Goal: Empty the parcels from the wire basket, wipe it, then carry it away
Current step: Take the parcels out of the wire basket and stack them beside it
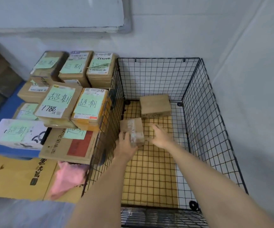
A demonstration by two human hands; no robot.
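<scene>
A black wire basket [203, 102] stands in the room's corner, lined with tan cardboard on its floor. Inside it, my left hand [124, 143] grips a small taped brown parcel [133, 130], raised off the floor near the left wall. My right hand [160, 135] hovers just right of that parcel, fingers spread and holding nothing. A second, larger brown parcel [155, 105] lies at the basket's far end.
Several parcels with green labels [59, 102] are stacked left of the basket on a blue surface. A pink cloth [65, 178] lies on a large flat cardboard box [14, 176] at the near left. White walls close in behind and to the right.
</scene>
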